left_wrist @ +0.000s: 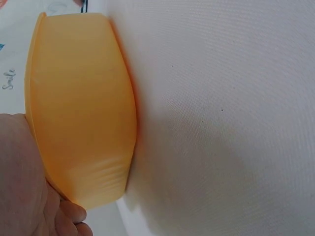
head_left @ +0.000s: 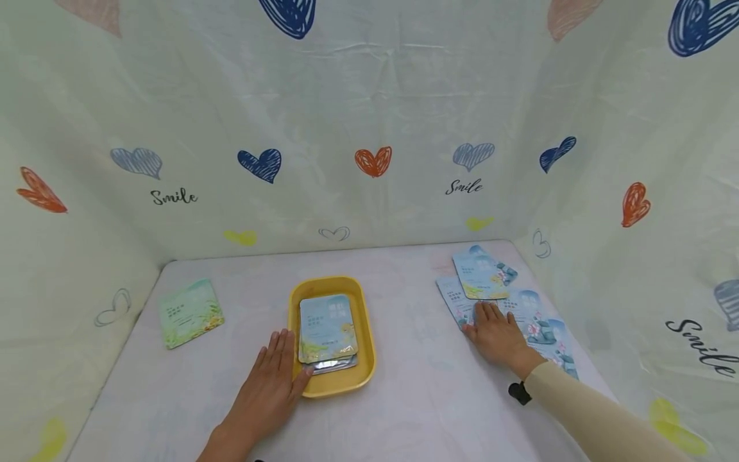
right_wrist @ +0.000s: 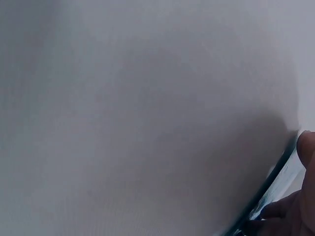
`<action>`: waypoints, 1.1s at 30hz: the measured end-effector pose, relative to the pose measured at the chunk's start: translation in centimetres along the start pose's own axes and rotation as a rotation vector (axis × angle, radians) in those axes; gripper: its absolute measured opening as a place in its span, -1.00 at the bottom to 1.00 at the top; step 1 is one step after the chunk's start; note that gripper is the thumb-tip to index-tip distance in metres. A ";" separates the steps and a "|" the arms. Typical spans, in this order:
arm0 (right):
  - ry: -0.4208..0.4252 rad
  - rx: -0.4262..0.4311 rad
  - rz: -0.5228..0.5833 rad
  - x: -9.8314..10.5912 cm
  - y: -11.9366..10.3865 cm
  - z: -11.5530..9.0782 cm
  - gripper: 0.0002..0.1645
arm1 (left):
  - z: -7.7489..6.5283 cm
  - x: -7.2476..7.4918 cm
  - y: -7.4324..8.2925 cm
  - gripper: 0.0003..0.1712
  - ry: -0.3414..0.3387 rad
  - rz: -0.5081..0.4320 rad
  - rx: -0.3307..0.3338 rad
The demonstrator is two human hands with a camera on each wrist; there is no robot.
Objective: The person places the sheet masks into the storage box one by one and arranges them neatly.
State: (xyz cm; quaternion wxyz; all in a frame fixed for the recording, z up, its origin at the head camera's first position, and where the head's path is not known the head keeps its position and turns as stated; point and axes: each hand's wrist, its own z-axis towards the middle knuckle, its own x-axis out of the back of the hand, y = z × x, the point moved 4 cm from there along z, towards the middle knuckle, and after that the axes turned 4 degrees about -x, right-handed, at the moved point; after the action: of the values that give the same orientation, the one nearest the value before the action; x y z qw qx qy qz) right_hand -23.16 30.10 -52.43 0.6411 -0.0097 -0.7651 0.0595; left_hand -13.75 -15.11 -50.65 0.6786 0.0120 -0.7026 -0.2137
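The yellow tray (head_left: 340,387) stands mid-table. Inside it lie face mask packets (head_left: 327,326), the top one pale blue, with a silvery one showing beneath. My left hand (head_left: 267,388) rests along the tray's left side, fingers straight and thumb over its rim. The left wrist view shows the tray's outer wall (left_wrist: 83,103) close to that hand (left_wrist: 22,182). My right hand (head_left: 498,335) grips a blue packet in the spread pile at the right, mostly hidden beneath it. In the right wrist view, my right fingers (right_wrist: 283,209) lie against a packet edge (right_wrist: 268,184).
Several blue packets (head_left: 482,274) overlap at the right, reaching near the table edge. A lone green packet (head_left: 190,312) lies at the far left. Fabric walls (head_left: 323,212) with printed hearts surround the white table (head_left: 404,385).
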 end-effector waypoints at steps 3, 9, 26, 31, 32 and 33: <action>-0.014 0.005 0.008 -0.5 -0.6 0.0 -0.07 | 0.0 -0.1 0.1 -0.02 0.006 -0.002 -0.003; 0.008 0.046 0.004 -0.8 -2.5 0.0 -0.11 | 0.0 -0.1 0.2 -0.03 0.018 -0.003 -0.012; 0.018 0.206 -0.024 -1.7 -10.9 0.0 -0.20 | 0.1 -0.1 0.1 -0.01 -0.010 -0.009 0.011; 0.022 0.279 -0.062 -0.6 -11.9 -0.6 -0.24 | 0.1 0.0 0.1 -0.02 -0.009 -0.007 0.012; 0.030 0.290 -0.070 -0.2 -11.8 -0.3 -0.23 | 0.1 0.0 0.1 -0.02 -0.008 -0.008 0.011; 0.048 0.302 -0.081 0.3 -11.7 0.1 -0.23 | 0.1 0.1 0.1 -0.02 -0.009 -0.009 0.012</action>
State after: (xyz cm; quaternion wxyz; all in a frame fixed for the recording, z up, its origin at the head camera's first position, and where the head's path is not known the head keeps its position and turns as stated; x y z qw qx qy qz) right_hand -22.63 18.47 -50.97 0.6553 0.1164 -0.7316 0.1475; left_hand -13.78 -14.98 -50.55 0.6744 0.0182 -0.7069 -0.2125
